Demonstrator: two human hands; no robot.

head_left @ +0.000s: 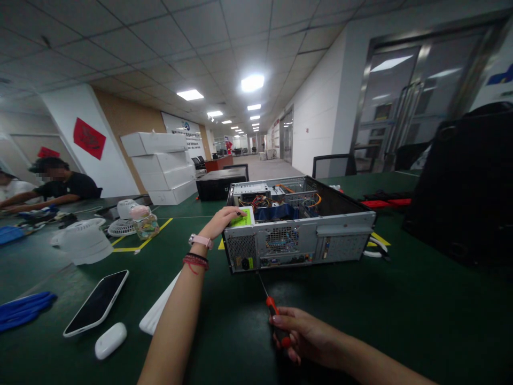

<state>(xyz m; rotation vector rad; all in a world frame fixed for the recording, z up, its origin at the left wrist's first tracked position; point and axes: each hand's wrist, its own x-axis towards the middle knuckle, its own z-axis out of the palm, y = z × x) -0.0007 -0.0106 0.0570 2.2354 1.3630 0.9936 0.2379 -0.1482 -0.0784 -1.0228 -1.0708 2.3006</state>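
On the green table stands an opened computer case (347, 243), lying on its side with its rear panel towards me. Inside it are cables and a power supply with a bright yellow-green label (249, 216) at the left rear corner. My left hand (226, 219) lies on top of that power supply, fingers stretched over the label. In my right hand (298, 331) is a screwdriver (272, 307) with a red and black handle. Its thin shaft points up at the lower edge of the rear panel, below the power socket; whether the tip touches is unclear.
Left of my arm lie a phone (98, 302), a white earbud case (111, 340), a white slab-like item (160, 305) and blue gloves (26, 310). White boxes (168, 166) are stacked behind. A large black object (460, 187) stands right; a person (68, 182) sits far left.
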